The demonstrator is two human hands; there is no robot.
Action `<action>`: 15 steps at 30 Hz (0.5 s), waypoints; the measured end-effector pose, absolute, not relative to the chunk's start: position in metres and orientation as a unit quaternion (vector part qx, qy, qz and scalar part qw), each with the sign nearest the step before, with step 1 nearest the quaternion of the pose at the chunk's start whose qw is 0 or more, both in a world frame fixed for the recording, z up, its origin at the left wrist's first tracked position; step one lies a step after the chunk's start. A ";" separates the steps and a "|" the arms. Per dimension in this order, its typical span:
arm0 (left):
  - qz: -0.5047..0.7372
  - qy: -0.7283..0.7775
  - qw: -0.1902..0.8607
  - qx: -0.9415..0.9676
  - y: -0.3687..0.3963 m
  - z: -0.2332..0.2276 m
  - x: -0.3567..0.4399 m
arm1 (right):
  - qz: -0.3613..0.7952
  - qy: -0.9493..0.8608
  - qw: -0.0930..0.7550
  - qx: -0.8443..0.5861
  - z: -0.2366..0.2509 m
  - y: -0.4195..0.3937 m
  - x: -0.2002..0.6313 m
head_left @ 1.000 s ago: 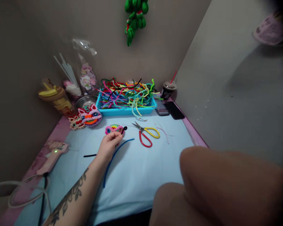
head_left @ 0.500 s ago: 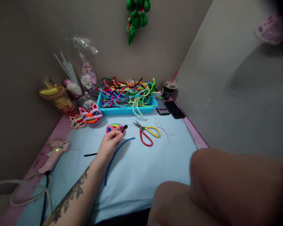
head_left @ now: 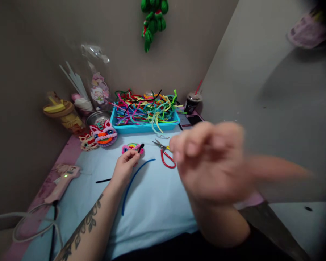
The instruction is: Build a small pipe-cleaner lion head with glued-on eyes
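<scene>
My left hand [head_left: 127, 161] is closed in a pinch on a black pipe cleaner [head_left: 141, 146], whose tip is curled into a small loop. A straight black length [head_left: 103, 180] shows on the other side of the wrist. Just behind the fingers lies a small pink, yellow and blue pipe-cleaner piece [head_left: 132, 146], partly covered by the hand. Raised close to the camera, my right hand [head_left: 212, 163] is blurred, palm in view, thumb stretched out and fingers loosely bent, with nothing seen in it. It hides part of the scissors [head_left: 167, 159]. A blue pipe cleaner [head_left: 134, 177] curves between the hands.
A blue tray [head_left: 143, 128] heaped with colourful pipe cleaners stands at the back. Lion-head crafts [head_left: 104, 134] sit left of it, and a pink glue gun [head_left: 63, 183] with its cord lies at the left edge. A drink cup [head_left: 192, 103] and phone [head_left: 195, 120] are back right.
My right hand has swung from the lower right, where a blurred arm and knuckles filled the corner, up and left over the scissors, thumb out. My left hand keeps the black pipe cleaner nearly still.
</scene>
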State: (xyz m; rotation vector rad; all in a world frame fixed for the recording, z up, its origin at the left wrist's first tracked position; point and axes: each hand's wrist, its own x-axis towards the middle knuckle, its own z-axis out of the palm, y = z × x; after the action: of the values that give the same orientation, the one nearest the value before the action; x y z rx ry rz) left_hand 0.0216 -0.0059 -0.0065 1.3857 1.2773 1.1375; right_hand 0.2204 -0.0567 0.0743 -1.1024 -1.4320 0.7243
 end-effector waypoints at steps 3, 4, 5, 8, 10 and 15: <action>0.460 0.501 0.515 0.522 -0.007 -0.003 0.022 | 0.210 -0.681 0.433 -0.552 0.056 -0.026 0.232; 0.460 0.496 0.532 0.508 -0.007 -0.002 0.023 | 0.179 -0.711 0.351 -0.583 0.046 -0.017 0.238; 0.460 0.493 0.544 0.499 -0.008 -0.001 0.023 | 0.148 -0.713 0.277 -0.627 0.036 -0.010 0.243; 0.465 0.490 0.557 0.483 -0.010 0.001 0.024 | 0.115 -0.704 0.116 -0.691 0.010 -0.002 0.255; 0.475 0.489 0.569 0.459 -0.010 0.002 0.023 | 0.131 -0.701 0.060 -0.698 0.005 -0.004 0.257; 0.492 0.471 0.623 0.385 -0.007 0.006 0.016 | 0.166 -0.705 0.030 -0.689 0.009 -0.008 0.255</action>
State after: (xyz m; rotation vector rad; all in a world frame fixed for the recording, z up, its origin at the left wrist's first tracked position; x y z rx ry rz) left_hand 0.0162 -0.0073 0.0059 0.8834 1.0823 1.1300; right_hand 0.2551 -0.0080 0.0088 -2.1231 -2.1747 0.5103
